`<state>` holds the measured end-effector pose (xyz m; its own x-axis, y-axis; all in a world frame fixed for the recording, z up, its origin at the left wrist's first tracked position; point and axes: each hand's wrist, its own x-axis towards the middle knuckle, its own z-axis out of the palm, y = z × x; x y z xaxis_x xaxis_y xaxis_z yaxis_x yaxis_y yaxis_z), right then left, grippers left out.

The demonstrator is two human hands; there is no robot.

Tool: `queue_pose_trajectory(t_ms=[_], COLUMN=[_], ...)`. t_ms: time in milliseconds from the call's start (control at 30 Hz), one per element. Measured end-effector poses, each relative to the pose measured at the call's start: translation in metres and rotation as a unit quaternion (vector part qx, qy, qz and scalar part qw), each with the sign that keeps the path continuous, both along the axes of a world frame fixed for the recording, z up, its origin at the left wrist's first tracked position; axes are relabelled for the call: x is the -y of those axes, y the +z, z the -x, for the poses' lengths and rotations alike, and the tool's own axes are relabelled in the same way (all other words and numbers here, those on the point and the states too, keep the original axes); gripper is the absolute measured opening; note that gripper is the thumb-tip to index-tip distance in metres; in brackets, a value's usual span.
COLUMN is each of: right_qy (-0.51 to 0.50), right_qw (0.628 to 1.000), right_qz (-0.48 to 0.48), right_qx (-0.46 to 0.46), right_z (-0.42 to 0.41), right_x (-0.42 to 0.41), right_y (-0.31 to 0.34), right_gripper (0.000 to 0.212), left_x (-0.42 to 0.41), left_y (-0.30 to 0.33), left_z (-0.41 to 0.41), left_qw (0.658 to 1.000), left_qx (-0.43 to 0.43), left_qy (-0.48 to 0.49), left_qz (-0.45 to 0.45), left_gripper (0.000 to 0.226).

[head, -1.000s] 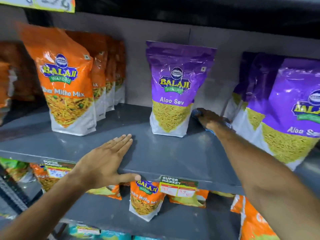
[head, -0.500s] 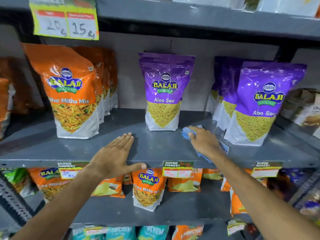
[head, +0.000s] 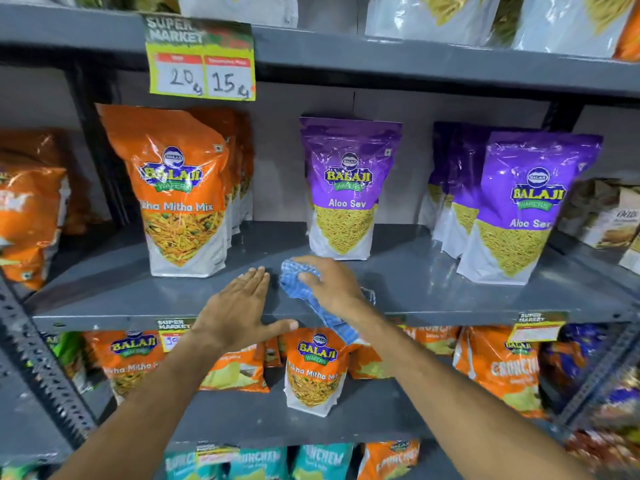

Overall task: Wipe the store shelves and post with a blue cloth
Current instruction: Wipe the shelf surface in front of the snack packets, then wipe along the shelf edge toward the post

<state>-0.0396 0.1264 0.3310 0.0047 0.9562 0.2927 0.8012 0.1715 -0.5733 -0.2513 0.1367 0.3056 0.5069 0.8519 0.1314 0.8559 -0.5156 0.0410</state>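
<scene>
The middle shelf is being wiped with the blue cloth, which is lying bunched on the grey surface near the front edge, at about 6 o'clock from the lone purple snack bag; one end is trailing over the shelf lip. The cloth is being pressed down under the right hand, fingers curled loosely over it rather than pinching it. The left hand is being laid flat and spread on the shelf just beside the cloth, at its 9 o'clock, thumb hooked over the front edge, apparently for bracing.

For the step to be done well, the cloth is probably best kept flat under the palm so that more of it is touching the metal, and the hanging end gathered in so it is not dragged across the price tags below. Strokes are best being run from the back wall toward the front, with care near the orange bag at 10 o'clock and the purple bags at 2 o'clock, which could easily be tipped. The perforated post at 8 o'clock is judged not yet being wiped.
</scene>
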Motion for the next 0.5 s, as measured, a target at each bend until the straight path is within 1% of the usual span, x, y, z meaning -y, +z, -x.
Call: queue_pose_trajectory(t_ms=[33,67,100,167,233,300,367,500], right_qy=[-0.002,-0.015,-0.029,-0.039,-0.018,0.011,0.039,0.126], right_qw=[0.999,0.998,0.996,0.992,0.985,0.979,0.981,0.979], right_qz=[-0.026,-0.057,-0.084,-0.107,-0.079,-0.023,0.015,0.008], right_qx=[-0.021,-0.022,-0.007,0.060,0.154,0.204,0.190,0.158], right_z=[-0.003,-0.004,-0.004,0.005,0.018,0.026,0.025,-0.002], right_x=[-0.002,-0.006,-0.013,-0.030,-0.047,-0.060,-0.065,-0.039], right_y=[0.005,0.011,0.018,0.031,0.034,0.027,0.015,0.007], right_gripper=[0.035,0.036,0.037,0.039,0.040,0.040,0.041,0.039], left_x=[0.000,0.000,-0.001,-0.001,0.000,0.002,0.004,0.003], left_y=[-0.001,-0.002,-0.003,-0.004,-0.003,-0.003,-0.001,0.000], left_z=[0.000,0.000,0.001,0.000,0.001,0.000,0.000,-0.001], left_qw=[1.000,1.000,1.000,1.000,1.000,1.000,1.000,1.000], left_qx=[0.003,0.004,0.004,0.002,0.000,0.001,0.001,-0.002], left_qy=[0.000,-0.002,-0.003,-0.004,-0.004,-0.003,-0.001,0.000], left_qz=[-0.003,-0.005,-0.007,-0.014,-0.014,-0.013,-0.011,-0.012], left_gripper=[0.137,0.137,0.137,0.136,0.134,0.130,0.126,0.125])
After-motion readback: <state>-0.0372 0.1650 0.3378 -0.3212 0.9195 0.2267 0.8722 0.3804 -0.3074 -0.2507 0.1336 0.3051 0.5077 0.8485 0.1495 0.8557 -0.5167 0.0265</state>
